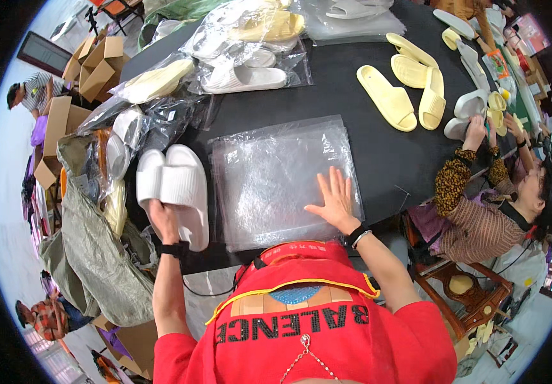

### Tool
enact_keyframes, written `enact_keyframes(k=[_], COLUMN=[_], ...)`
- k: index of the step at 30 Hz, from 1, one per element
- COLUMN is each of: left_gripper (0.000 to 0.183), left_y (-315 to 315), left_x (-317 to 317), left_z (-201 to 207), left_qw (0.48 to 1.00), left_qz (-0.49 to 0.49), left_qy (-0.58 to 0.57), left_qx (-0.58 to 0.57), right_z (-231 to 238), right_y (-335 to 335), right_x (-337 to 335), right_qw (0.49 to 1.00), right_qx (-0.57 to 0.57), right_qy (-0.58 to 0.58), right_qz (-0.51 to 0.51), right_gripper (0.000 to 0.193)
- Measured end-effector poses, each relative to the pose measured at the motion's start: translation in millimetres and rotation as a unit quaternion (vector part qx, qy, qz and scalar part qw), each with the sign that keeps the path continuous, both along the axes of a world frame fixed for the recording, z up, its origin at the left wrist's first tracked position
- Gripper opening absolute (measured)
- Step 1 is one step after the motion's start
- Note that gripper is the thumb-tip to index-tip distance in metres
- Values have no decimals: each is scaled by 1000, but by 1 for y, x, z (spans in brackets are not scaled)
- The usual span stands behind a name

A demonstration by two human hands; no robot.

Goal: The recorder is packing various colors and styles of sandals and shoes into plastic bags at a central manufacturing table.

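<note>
A pair of white slide slippers (175, 182) is in my left hand (162, 217), whose fingers go in under the straps at the left side of the dark table. The soles lie side by side, toes away from me. My right hand (335, 200) rests with fingers spread on a stack of clear plastic bags (276, 185), near its right edge. Nothing is held in that hand. The bags lie flat in front of me, just right of the slippers.
Yellow slippers (388, 99) lie at the far right of the black tabletop (333, 83). Bagged white slippers (244, 77) and yellow ones pile up at the back left. A grey-green sack (100, 256) hangs at the left edge. A co-worker (494, 217) handles slippers on the right.
</note>
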State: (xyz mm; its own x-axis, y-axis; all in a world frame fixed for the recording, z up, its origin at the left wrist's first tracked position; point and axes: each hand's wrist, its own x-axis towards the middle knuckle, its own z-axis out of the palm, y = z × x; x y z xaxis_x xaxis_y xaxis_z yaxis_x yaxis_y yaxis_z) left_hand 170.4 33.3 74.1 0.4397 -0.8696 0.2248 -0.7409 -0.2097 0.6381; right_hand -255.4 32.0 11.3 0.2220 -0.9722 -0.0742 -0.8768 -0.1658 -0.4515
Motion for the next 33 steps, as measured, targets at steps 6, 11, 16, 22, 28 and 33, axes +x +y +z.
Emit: enact_keyframes(k=[6, 11, 16, 22, 28, 33], left_gripper=[25, 17, 15, 26, 16, 17], left_y=[-57, -86, -85, -85, -96, -96], left_x=[-76, -198, -282, -239, -118, -137], left_z=[97, 54, -19, -58, -53, 9], left_qw=[986, 927, 895, 916, 959, 956], left_qz=[-138, -356, -415, -338, -171, -246], left_qy=[29, -100, -100, -142, -178, -159], left_qx=[-92, 53, 131, 162, 139, 28], right_z=[-4, 0, -25, -17, -14, -10], right_y=[17, 26, 48, 48, 47, 38], right_x=[20, 22, -19, -21, -28, -32], right_qw=[984, 980, 994, 994, 995, 997], right_qx=[9, 53, -19, 9, -42, -73], right_qy=[10, 27, 76, 85, 65, -5], right_qz=[178, 192, 71, 70, 69, 25], right_gripper=[75, 71, 65, 67, 72, 71])
